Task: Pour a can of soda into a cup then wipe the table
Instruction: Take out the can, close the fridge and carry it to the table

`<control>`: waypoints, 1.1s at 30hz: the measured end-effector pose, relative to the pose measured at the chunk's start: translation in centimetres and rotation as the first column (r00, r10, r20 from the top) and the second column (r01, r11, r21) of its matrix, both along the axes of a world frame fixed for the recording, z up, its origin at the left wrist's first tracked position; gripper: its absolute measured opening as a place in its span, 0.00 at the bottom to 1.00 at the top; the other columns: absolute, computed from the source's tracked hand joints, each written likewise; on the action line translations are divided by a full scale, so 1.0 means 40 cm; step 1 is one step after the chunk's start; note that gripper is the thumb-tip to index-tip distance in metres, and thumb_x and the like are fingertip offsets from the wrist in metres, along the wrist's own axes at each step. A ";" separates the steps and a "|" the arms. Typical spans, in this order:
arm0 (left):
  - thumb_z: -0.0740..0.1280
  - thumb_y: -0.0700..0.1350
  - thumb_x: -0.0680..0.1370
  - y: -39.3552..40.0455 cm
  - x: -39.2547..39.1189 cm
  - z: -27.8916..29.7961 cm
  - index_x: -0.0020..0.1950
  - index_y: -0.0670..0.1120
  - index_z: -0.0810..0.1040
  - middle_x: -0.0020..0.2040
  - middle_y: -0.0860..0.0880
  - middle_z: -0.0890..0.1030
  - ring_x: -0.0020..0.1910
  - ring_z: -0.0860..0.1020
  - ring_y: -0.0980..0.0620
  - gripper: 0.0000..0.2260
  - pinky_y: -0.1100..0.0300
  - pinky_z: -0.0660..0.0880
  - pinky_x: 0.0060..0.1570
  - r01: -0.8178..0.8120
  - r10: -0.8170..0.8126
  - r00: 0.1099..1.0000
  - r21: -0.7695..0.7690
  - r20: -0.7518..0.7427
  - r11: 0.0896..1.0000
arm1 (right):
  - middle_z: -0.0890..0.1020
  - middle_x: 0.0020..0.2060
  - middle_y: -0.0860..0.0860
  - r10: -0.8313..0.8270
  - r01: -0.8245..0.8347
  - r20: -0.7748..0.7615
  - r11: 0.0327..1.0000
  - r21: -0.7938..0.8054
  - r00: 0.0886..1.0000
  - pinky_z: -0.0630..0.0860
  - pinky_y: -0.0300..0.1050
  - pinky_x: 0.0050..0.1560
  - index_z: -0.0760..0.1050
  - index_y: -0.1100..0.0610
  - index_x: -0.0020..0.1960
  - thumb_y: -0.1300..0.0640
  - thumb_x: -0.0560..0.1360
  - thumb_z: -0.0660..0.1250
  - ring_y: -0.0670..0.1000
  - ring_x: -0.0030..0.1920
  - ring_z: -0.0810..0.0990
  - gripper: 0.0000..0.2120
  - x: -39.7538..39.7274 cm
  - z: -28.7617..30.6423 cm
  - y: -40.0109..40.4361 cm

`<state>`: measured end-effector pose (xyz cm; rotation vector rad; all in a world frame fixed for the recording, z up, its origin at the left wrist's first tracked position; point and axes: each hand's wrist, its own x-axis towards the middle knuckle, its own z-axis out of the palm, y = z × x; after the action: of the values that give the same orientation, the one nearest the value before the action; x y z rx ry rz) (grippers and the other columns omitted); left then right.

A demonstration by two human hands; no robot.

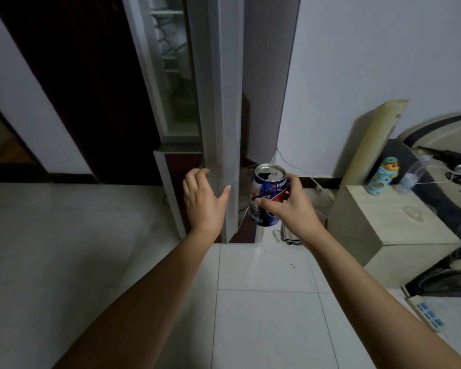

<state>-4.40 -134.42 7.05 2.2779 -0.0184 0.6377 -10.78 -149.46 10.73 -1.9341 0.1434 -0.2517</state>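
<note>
Left hand (204,201) fingers (194,177) partly behind cabinet door (218,115); can (264,193) label blurred.

left hand (205,201): grips edge of open grey door (218,129) | right hand (290,206): holds blue soda can (266,193), top opened, slightly tilted | below: white tiled floor (264,315)

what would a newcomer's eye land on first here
The opened blue soda can at centre, held in the right hand, stands out first. Just left of it the left hand grips the edge of a tall grey door. At right, a child's bottle with a cartoon cap stands on a pale cabinet.
</note>
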 end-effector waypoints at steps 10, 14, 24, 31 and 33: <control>0.65 0.45 0.77 0.204 0.176 0.004 0.61 0.41 0.72 0.57 0.43 0.77 0.59 0.72 0.47 0.15 0.57 0.69 0.54 0.056 -0.057 0.998 -0.005 -0.042 0.998 | 0.72 0.56 0.46 0.029 -0.029 0.002 1.000 0.004 1.000 0.70 0.41 0.56 0.59 0.56 0.68 0.58 0.68 0.73 0.46 0.56 0.72 0.34 0.174 0.000 0.189; 0.65 0.45 0.77 0.292 0.268 0.000 0.61 0.42 0.72 0.56 0.44 0.78 0.56 0.75 0.47 0.14 0.57 0.72 0.51 0.122 -0.124 0.990 -0.031 -0.072 0.992 | 0.73 0.57 0.47 -0.008 0.008 0.017 1.000 0.024 1.000 0.71 0.42 0.57 0.59 0.56 0.69 0.58 0.68 0.74 0.47 0.56 0.74 0.35 0.265 0.003 0.278; 0.66 0.43 0.76 0.446 0.493 -0.006 0.58 0.40 0.73 0.51 0.43 0.79 0.50 0.77 0.46 0.12 0.49 0.76 0.49 0.228 -0.238 0.965 -0.100 -0.110 0.969 | 0.73 0.55 0.46 -0.083 0.081 0.040 0.996 0.037 0.996 0.72 0.43 0.57 0.60 0.56 0.68 0.58 0.68 0.74 0.46 0.54 0.74 0.34 0.468 0.008 0.453; 0.67 0.42 0.76 0.520 0.641 -0.012 0.58 0.41 0.74 0.50 0.43 0.80 0.48 0.78 0.47 0.12 0.55 0.76 0.46 0.268 -0.293 0.949 -0.193 -0.118 0.944 | 0.74 0.55 0.47 -0.105 0.105 0.022 0.994 0.032 0.994 0.71 0.42 0.56 0.60 0.56 0.68 0.57 0.68 0.74 0.46 0.53 0.75 0.34 0.599 -0.010 0.508; 0.66 0.42 0.76 0.540 0.685 -0.012 0.59 0.41 0.74 0.51 0.44 0.79 0.48 0.77 0.49 0.13 0.57 0.74 0.46 0.283 -0.309 0.945 -0.203 -0.107 0.937 | 0.74 0.55 0.47 -0.102 0.101 0.020 0.994 0.040 0.995 0.71 0.42 0.56 0.61 0.56 0.67 0.58 0.68 0.73 0.46 0.53 0.75 0.33 0.644 -0.015 0.523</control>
<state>22.98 -112.81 6.56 2.0771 -0.2238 0.3093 15.00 -128.54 10.12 -1.8867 0.2310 -0.3346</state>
